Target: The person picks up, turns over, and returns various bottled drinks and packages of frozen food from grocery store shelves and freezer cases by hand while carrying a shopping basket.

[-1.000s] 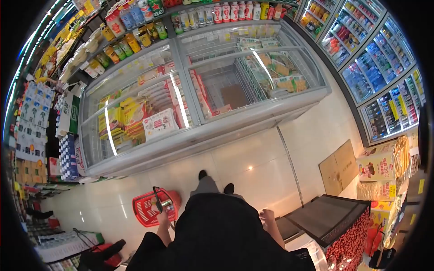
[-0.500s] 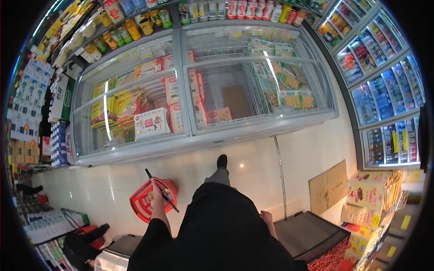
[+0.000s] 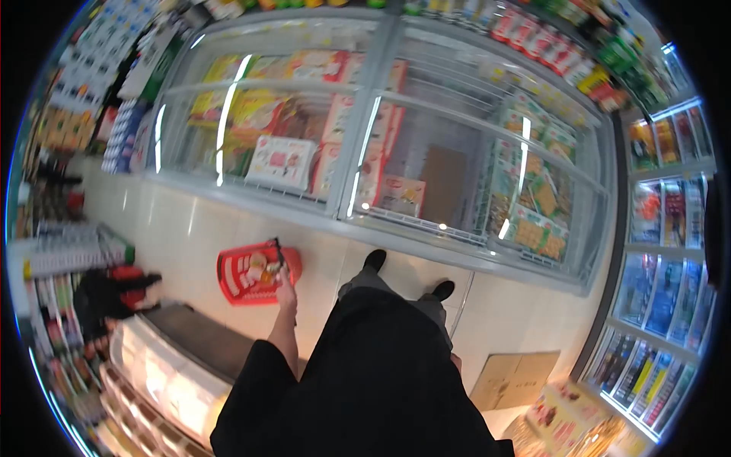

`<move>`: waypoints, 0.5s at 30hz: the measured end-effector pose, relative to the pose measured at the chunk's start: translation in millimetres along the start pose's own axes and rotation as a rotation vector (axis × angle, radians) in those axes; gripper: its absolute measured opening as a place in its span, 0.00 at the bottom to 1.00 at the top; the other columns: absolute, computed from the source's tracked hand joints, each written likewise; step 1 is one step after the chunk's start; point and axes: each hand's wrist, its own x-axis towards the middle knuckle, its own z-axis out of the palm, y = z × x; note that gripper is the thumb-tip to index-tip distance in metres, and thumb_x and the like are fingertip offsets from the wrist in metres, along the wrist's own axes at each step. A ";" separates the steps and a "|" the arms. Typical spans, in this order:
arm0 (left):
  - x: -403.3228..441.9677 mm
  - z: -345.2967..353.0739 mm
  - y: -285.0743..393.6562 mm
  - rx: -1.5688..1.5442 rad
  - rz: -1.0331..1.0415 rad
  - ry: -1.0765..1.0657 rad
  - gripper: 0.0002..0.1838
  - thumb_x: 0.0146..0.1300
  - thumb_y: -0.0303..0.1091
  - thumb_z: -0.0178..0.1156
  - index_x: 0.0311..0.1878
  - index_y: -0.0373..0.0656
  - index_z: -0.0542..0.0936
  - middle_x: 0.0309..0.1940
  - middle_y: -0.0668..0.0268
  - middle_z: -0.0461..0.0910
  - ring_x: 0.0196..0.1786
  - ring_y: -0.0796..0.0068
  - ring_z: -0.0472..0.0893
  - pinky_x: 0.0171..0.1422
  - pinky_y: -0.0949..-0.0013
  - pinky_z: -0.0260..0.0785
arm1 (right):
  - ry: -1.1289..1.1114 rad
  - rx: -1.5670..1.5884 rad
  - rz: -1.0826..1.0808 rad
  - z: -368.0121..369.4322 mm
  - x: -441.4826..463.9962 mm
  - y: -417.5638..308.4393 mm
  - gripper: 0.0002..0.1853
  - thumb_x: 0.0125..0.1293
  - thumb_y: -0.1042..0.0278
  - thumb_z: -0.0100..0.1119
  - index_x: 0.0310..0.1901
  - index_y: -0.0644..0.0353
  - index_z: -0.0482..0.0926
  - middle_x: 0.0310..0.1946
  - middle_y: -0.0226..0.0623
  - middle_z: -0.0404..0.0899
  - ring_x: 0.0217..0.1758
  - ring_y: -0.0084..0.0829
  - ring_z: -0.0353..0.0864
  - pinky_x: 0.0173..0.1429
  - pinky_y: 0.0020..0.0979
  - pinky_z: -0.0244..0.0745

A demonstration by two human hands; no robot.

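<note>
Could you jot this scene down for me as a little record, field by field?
Place: shop floor beside a glass-topped freezer
Left hand: holding the black handle of a red basket
Basket contents: some items, too blurred to identify
Right hand: beside the body, mostly hidden; grip unclear
Inside freezer: packages in several colours
On the floor: a brown cardboard sheet, right of the person

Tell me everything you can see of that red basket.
The basket is bright red, seemingly plastic, with slots and a dark handle. Its top is open, showing pale and yellowish items inside, too blurred to identify. It is ahead on the left, the left hand gripping its handle. Whether it touches the floor is unclear.
</note>
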 end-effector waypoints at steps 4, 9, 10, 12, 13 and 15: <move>-39.5 38.7 -4.4 0.026 -0.054 -0.046 0.54 0.57 0.75 0.41 0.45 0.17 0.75 0.39 0.41 0.78 0.47 0.54 0.77 0.51 0.58 0.66 | 0.012 0.034 0.120 -87.6 55.2 -3.9 0.11 0.60 0.71 0.50 0.41 0.62 0.79 0.37 0.48 0.81 0.39 0.47 0.81 0.42 0.37 0.76; -79.0 97.3 -39.6 0.153 0.035 -0.074 0.54 0.58 0.76 0.34 0.44 0.19 0.76 0.43 0.34 0.76 0.54 0.43 0.75 0.56 0.54 0.64 | -0.051 0.222 0.051 -183.1 101.4 38.4 0.12 0.62 0.68 0.49 0.39 0.66 0.79 0.32 0.48 0.81 0.37 0.44 0.81 0.42 0.36 0.76; -100.2 105.4 -44.6 0.149 0.024 -0.068 0.54 0.58 0.76 0.34 0.44 0.19 0.76 0.43 0.34 0.76 0.54 0.43 0.75 0.56 0.54 0.64 | -0.070 0.256 0.042 -201.4 103.5 53.9 0.11 0.62 0.68 0.49 0.37 0.64 0.79 0.30 0.44 0.80 0.34 0.38 0.80 0.38 0.34 0.74; -134.7 124.4 -44.7 0.184 0.106 -0.002 0.53 0.58 0.76 0.35 0.45 0.21 0.77 0.42 0.35 0.77 0.54 0.45 0.75 0.57 0.56 0.64 | -0.097 0.333 0.014 -233.8 117.1 74.7 0.09 0.61 0.68 0.49 0.31 0.62 0.78 0.24 0.36 0.77 0.28 0.28 0.77 0.29 0.30 0.69; -155.2 128.3 -41.0 0.178 0.098 0.005 0.53 0.58 0.76 0.35 0.45 0.21 0.77 0.42 0.35 0.77 0.54 0.45 0.75 0.57 0.56 0.64 | -0.105 0.326 0.008 -250.9 117.2 80.6 0.09 0.61 0.68 0.49 0.31 0.62 0.78 0.24 0.36 0.77 0.28 0.28 0.77 0.29 0.30 0.69; -187.6 135.2 -18.3 0.033 -0.082 -0.083 0.52 0.59 0.75 0.37 0.48 0.21 0.75 0.45 0.36 0.76 0.56 0.47 0.75 0.58 0.58 0.64 | -0.096 0.638 0.366 -286.2 116.1 80.9 0.08 0.61 0.68 0.49 0.36 0.61 0.76 0.28 0.37 0.78 0.28 0.29 0.78 0.29 0.30 0.69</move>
